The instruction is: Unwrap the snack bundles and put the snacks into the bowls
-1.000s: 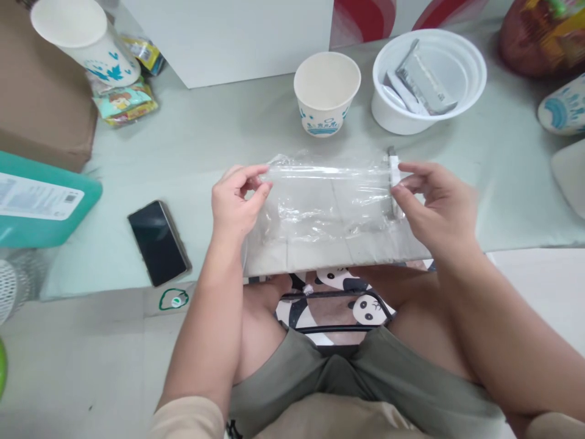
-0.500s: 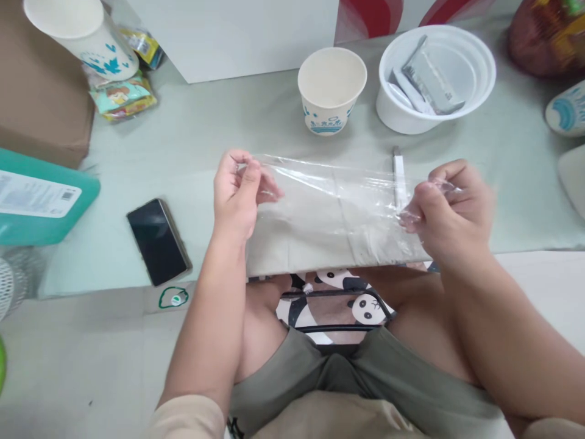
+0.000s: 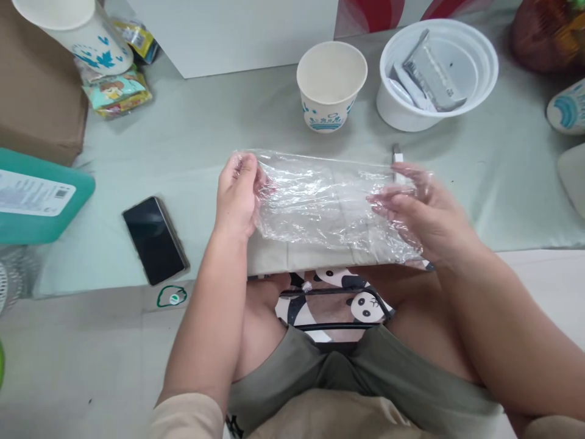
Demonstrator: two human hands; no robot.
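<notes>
A thin sheet of clear, wrinkled plastic film [image 3: 315,195] stretches between my hands above the front of the table. My left hand [image 3: 237,189] pinches its left end between thumb and fingers. At the other end, my right hand [image 3: 415,213] has its fingers spread against the film, some of them seen through it; I cannot tell whether they are inside a fold or behind it. Partly hidden by the right fingers lies a slim white object [image 3: 398,158] with a grey metal tip. A paper cup [image 3: 326,116] with blue print stands beyond the film.
A white plastic tub [image 3: 406,116] holding silvery packets stands at the back right. On the left are a dark phone [image 3: 155,241], a green container [image 3: 46,228], snack packets [image 3: 116,91], a tall paper cup [image 3: 103,52] and a cardboard box [image 3: 41,103]. The table edge [image 3: 320,268] runs above my lap.
My right hand has opened from a closed grip and its fingers have spread against the film. The film has widened and wrinkled. My left hand keeps its pinch.
</notes>
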